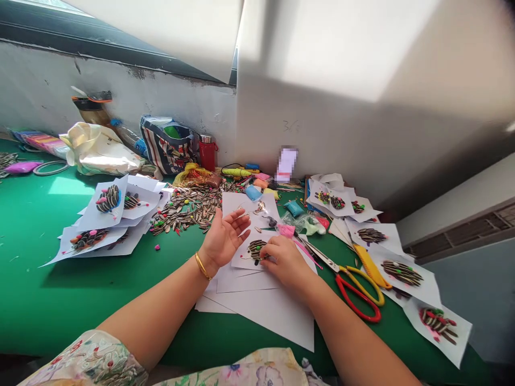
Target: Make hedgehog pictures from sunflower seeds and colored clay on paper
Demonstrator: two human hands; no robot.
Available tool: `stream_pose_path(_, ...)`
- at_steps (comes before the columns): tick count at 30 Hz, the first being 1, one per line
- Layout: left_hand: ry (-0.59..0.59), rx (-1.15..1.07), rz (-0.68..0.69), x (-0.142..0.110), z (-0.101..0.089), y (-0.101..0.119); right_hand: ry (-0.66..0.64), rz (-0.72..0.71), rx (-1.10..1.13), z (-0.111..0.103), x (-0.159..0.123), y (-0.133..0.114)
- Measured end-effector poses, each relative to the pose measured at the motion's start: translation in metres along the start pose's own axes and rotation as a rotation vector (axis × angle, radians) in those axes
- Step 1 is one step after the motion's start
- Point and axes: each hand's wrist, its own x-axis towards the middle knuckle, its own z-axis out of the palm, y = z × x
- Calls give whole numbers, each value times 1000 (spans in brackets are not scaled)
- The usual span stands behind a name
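Note:
My left hand (pixel 224 236) is held palm up over the left side of the white papers, fingers spread and nothing in it. My right hand (pixel 287 261) bends over a small white card (pixel 243 259), its fingers drawn together at the right edge of a hedgehog-like picture (pixel 255 249) made of striped sunflower seeds with green dots. Whatever is between those fingertips is hidden. Under the card lie larger sheets of white paper (pixel 277 316). Behind it, another white sheet (pixel 233 201) carries a few small dark bits.
Scissors (pixel 350 284) and a yellow cutter (pixel 370 265) lie to the right, beside finished seed cards (pixel 432 284). More cards (pixel 139 214) are stacked at left. Loose sunflower seeds (pixel 189 209), coloured clay packs (pixel 253 193), a red bottle (pixel 207 153) and bags (pixel 169 145) stand behind.

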Motion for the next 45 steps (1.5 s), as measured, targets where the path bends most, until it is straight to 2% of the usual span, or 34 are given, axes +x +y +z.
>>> stream_pose_path(12, -1, 34, 0, 0, 0, -2, -40, 55, -35, 3, 3, -2)
stream_pose_path(17, 65, 238, 59, 4, -4, -8, -31, 43, -21, 2, 2, 1)
stream_pose_path(22, 120, 383, 59, 8, -10, -13, -22, 46, -15, 1, 1, 3)
stream_pose_path(31, 148, 387, 49, 10, -12, -15, -6, 54, -47, 6, 4, 3)
stream_pose_path(45, 132, 400, 58, 8, -10, -15, -9, 49, -96, 6, 6, 0)
